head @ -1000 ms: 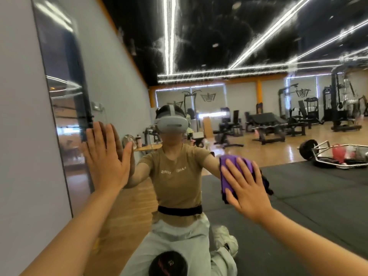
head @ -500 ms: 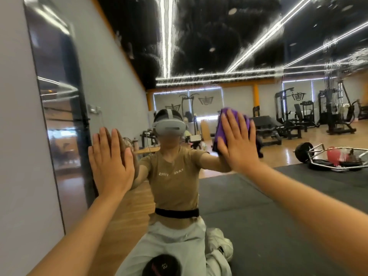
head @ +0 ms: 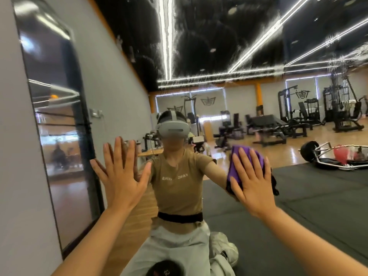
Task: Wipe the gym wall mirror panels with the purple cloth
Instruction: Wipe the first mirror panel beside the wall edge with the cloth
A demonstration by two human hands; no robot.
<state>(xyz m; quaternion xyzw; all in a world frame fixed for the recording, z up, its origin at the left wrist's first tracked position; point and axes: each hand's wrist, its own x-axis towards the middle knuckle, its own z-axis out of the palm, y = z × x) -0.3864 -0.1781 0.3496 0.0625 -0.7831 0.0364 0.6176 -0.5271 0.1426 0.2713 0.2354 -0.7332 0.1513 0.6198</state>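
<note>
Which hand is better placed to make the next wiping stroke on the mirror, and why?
The right hand, probably: its flat fingers already press the purple cloth against the mirror. The left hand rests bare on the glass, holding nothing.

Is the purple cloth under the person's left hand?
No, the purple cloth lies under the flat right hand; the left hand presses bare glass.

The right hand [head: 252, 184] presses a crumpled purple cloth [head: 237, 162] flat against the large glass wall mirror [head: 258, 56], fingers straight. To the left, the left hand [head: 121, 176] rests spread on the glass.
</note>
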